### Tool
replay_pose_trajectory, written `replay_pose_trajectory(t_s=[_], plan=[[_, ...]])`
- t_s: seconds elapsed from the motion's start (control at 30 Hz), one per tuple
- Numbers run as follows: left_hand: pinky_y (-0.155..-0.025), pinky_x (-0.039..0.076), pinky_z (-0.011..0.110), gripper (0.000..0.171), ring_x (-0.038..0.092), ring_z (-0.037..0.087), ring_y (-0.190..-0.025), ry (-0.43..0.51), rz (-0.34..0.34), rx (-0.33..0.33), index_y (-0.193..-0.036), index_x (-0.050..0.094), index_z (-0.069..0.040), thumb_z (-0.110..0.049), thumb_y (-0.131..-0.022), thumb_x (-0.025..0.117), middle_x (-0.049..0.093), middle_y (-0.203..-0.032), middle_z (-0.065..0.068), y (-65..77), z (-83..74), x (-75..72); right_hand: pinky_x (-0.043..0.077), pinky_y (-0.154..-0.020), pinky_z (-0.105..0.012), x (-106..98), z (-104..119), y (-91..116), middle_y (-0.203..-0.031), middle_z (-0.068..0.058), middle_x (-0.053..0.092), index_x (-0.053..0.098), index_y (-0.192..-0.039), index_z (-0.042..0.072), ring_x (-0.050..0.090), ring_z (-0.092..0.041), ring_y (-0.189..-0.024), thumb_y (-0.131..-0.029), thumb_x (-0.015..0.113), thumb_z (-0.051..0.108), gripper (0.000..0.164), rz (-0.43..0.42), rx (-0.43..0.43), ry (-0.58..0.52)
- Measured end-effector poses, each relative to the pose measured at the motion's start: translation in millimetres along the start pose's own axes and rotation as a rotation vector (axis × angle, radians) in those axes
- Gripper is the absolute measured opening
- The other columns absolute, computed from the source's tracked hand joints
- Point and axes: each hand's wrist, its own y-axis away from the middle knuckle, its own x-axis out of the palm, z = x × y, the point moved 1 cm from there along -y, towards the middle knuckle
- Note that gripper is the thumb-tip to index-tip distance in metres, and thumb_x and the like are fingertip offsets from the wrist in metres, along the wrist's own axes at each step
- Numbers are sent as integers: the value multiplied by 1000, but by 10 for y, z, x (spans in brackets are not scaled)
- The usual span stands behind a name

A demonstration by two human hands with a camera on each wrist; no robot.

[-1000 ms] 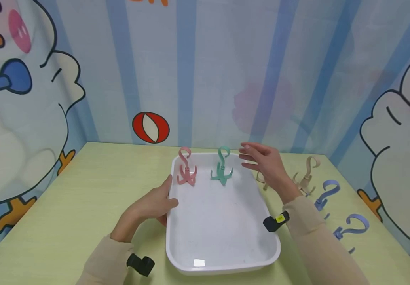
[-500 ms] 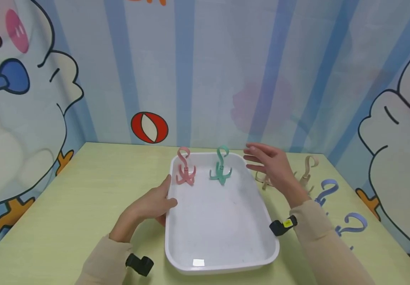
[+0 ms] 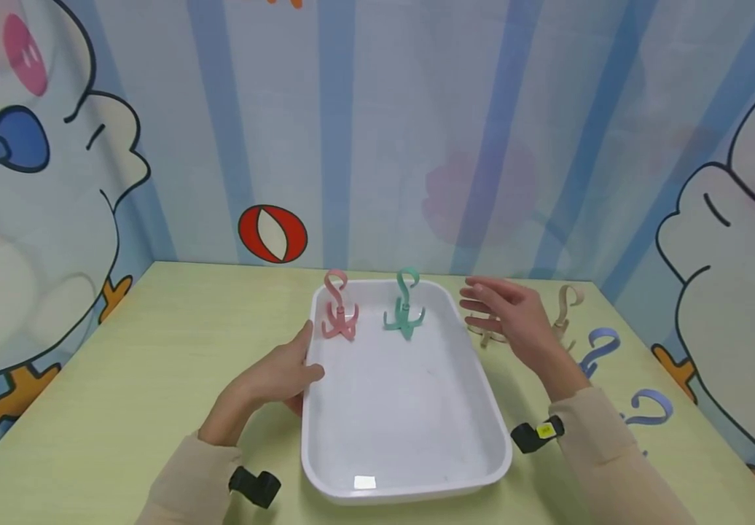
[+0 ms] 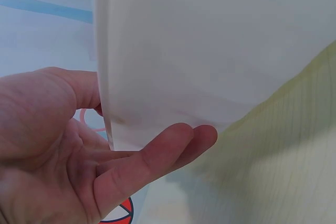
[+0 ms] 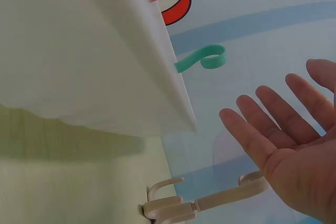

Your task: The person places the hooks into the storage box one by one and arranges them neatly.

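In the head view, my left hand (image 3: 275, 378) holds the left side of a white tray (image 3: 404, 408), thumb over the rim. The left wrist view shows its fingers (image 4: 149, 161) against the outer wall. Inside the tray at the far end stand a pink swivel hook (image 3: 340, 321) and a green swivel hook (image 3: 405, 315), each with several small prongs. My right hand (image 3: 518, 321), fingers extended and holding nothing, hovers just right of the tray. Beside it on the table is a beige hook (image 3: 486, 337), partly hidden by the hand; the right wrist view has its beige prongs (image 5: 168, 208) below the palm.
Right of the right hand stands another beige hook (image 3: 564, 317), partly covered by the hand. Two blue hooks (image 3: 602, 344) lie nearer, partly behind the right sleeve (image 3: 607, 445). A patterned curtain (image 3: 390, 131) closes off the back of the pale yellow table (image 3: 174, 350).
My right hand has drawn away to the right from the tray's far right corner, coming slightly nearer. The left hand, tray and the hooks in it stay put.
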Motion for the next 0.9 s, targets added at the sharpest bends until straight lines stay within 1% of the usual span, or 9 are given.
replay_pose_trajectory(t_s=[0.17,0.3,0.43,0.57,0.73,0.9], plan=[[-59,66,43,90,76,25,-79,1,3,4,-171,1,-12,-9,-101,58,58,-138,27,2,5,-4,62,-97,-33,-30,-29,85,-136,-8,72,57,-148,-1,74,-9,-115,-108,61,31,51,4,-16,-17],[-59,66,43,90,76,25,-79,2,6,2,-171,0,-13,-10,-101,58,58,-138,27,0,7,-7,62,-95,-34,-55,-64,150,-126,1,76,59,-146,0,75,-9,-112,-107,62,29,49,-5,-16,-55],[-60,66,43,91,77,25,-80,2,8,-3,-171,0,-13,-10,-101,59,57,-140,27,-2,11,-2,63,-94,-31,-82,-95,220,-121,9,76,54,-150,0,75,-8,-112,-107,61,30,52,-4,-2,-62],[-60,66,43,92,77,25,-81,-1,7,-8,-171,-1,-13,-10,-101,60,57,-141,26,-4,12,2,63,-94,-30,-110,-99,298,-121,12,76,51,-154,2,75,-7,-113,-108,61,30,55,3,5,-50],[-59,66,43,92,76,25,-81,-3,4,-3,-171,-1,-13,-10,-101,60,57,-140,27,-3,17,3,63,-94,-30,-132,-83,398,-122,12,76,55,-152,8,75,-6,-112,-107,63,29,51,-11,9,-51],[-59,66,43,92,76,25,-80,-1,7,9,-171,-1,-12,-9,-101,58,57,-139,28,-5,16,-2,63,-93,-30,-153,-86,514,-124,10,76,58,-149,9,75,-6,-113,-107,63,27,47,-21,-12,-17]])
